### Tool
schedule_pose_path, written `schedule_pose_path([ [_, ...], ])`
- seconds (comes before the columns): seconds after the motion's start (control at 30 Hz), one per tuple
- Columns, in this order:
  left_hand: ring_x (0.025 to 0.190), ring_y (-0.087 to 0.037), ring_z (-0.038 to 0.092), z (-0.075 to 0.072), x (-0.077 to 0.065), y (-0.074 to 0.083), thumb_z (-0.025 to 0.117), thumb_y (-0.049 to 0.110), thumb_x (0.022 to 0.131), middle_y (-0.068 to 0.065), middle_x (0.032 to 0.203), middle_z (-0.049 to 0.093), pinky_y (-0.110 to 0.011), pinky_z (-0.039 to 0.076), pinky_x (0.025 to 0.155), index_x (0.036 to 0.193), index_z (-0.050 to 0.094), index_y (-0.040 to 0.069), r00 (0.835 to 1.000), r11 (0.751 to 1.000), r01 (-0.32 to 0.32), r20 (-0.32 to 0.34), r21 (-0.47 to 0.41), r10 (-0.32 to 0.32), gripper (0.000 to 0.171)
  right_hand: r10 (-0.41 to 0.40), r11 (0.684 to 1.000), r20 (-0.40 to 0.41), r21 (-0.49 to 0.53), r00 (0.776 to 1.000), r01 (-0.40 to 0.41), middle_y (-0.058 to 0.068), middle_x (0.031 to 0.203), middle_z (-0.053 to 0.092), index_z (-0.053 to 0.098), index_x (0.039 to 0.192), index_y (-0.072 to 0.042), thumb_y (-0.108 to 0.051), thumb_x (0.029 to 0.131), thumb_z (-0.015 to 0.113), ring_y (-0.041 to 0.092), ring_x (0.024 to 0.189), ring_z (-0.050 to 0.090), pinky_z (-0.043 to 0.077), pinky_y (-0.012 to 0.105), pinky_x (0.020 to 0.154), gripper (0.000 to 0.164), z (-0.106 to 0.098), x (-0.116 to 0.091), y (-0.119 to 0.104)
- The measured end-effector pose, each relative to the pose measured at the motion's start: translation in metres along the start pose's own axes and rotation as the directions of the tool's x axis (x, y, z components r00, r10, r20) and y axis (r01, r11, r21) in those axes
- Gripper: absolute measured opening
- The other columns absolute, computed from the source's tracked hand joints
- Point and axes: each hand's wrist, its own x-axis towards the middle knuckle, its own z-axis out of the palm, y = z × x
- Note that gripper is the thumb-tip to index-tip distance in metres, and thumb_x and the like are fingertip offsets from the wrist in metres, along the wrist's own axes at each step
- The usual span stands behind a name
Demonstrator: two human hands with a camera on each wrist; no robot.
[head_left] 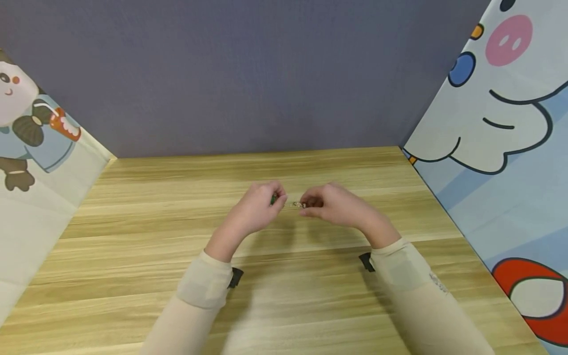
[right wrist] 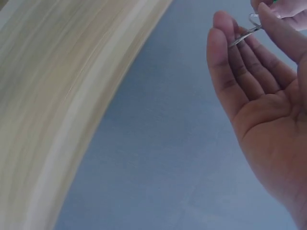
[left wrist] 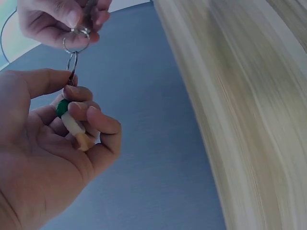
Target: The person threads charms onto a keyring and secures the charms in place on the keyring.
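Note:
My left hand [head_left: 256,209] pinches a thin metal ring between thumb and forefinger. Below that pinch, in the left wrist view, a keychain charm hangs inside the curled fingers: a green bead [left wrist: 62,108], a white piece [left wrist: 73,124] and a tan end [left wrist: 84,142]. Facing it, my right hand [head_left: 340,206] grips a key ring [left wrist: 65,47] and a dark, narrow piece [left wrist: 88,15], mostly hidden by the fingers. The two rings are linked between the hands. In the right wrist view, shiny metal [right wrist: 246,35] runs from thumb to fingertips.
Both hands are above a wooden tabletop [head_left: 284,305]. A grey-blue panel [head_left: 257,79] rises at the back edge, and cartoon-printed sheets [head_left: 483,143] flank the table. Dark straps [head_left: 236,277] show at the sleeve cuffs.

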Motion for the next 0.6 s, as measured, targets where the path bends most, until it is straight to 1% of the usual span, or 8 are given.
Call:
schedule_pose_path([
  [0.1, 0.059, -0.011, 0.051, 0.001, 0.001, -0.003, 0.056, 0.018, 0.110, -0.006, 0.083, 0.069, -0.029, 0.050, 0.062, 0.111, 0.070, 0.003, 0.999, 1.000, 0.007, 0.032, 0.019, -0.008, 0.020, -0.010, 0.999, -0.001, -0.040, 1.000, 0.010, 0.002, 0.098, 0.083, 0.080, 0.112, -0.007, -0.023, 0.100, 0.077, 0.014, 0.083, 0.076, 0.062, 0.031, 0.074, 0.021, -0.002, -0.001, -0.001],
  [0.23, 0.073, -0.012, 0.059, 0.000, 0.003, -0.009, 0.064, 0.018, 0.107, -0.005, 0.097, 0.074, -0.034, 0.055, 0.075, 0.107, 0.072, 0.007, 0.997, 0.999, -0.002, 0.080, 0.048, -0.001, 0.014, -0.020, 0.995, -0.002, -0.094, 1.000, 0.020, 0.004, 0.096, 0.083, 0.079, 0.108, -0.006, -0.022, 0.098, 0.079, 0.015, 0.085, 0.077, 0.063, 0.033, 0.076, 0.019, -0.003, -0.001, 0.001],
  [0.33, 0.081, -0.014, 0.063, -0.002, 0.003, -0.015, 0.068, 0.018, 0.105, -0.005, 0.101, 0.076, -0.036, 0.056, 0.081, 0.103, 0.075, 0.009, 0.995, 0.998, -0.023, 0.103, 0.067, 0.016, 0.011, -0.038, 0.992, -0.009, -0.123, 0.999, 0.036, 0.004, 0.095, 0.082, 0.079, 0.106, -0.007, -0.022, 0.097, 0.080, 0.013, 0.085, 0.076, 0.063, 0.034, 0.077, 0.017, -0.005, -0.002, 0.004],
  [0.43, 0.082, -0.014, 0.064, -0.004, 0.001, -0.021, 0.071, 0.022, 0.103, -0.003, 0.098, 0.077, -0.037, 0.057, 0.081, 0.100, 0.076, 0.010, 0.995, 0.995, -0.047, 0.094, 0.089, 0.038, 0.013, -0.060, 0.990, -0.011, -0.131, 0.998, 0.058, 0.004, 0.096, 0.081, 0.079, 0.107, -0.008, -0.021, 0.097, 0.080, 0.012, 0.084, 0.075, 0.063, 0.034, 0.077, 0.016, -0.007, -0.002, 0.006],
  [0.53, 0.081, -0.013, 0.065, -0.007, -0.001, -0.026, 0.075, 0.025, 0.101, -0.001, 0.098, 0.077, -0.036, 0.058, 0.081, 0.100, 0.078, 0.011, 0.995, 0.993, -0.068, 0.085, 0.097, 0.060, 0.014, -0.065, 0.989, -0.008, -0.131, 0.998, 0.064, 0.003, 0.096, 0.080, 0.078, 0.108, -0.008, -0.021, 0.097, 0.080, 0.012, 0.085, 0.075, 0.063, 0.034, 0.077, 0.017, -0.009, -0.002, 0.006],
  [0.6, 0.082, -0.012, 0.067, -0.008, -0.002, -0.030, 0.077, 0.025, 0.100, -0.002, 0.099, 0.079, -0.035, 0.059, 0.081, 0.102, 0.079, 0.010, 0.992, 0.990, -0.100, 0.086, 0.101, 0.091, 0.015, -0.060, 0.990, -0.006, -0.130, 0.998, 0.059, 0.003, 0.096, 0.080, 0.078, 0.108, -0.009, -0.022, 0.097, 0.080, 0.011, 0.085, 0.074, 0.062, 0.033, 0.078, 0.017, -0.009, -0.002, 0.007],
])
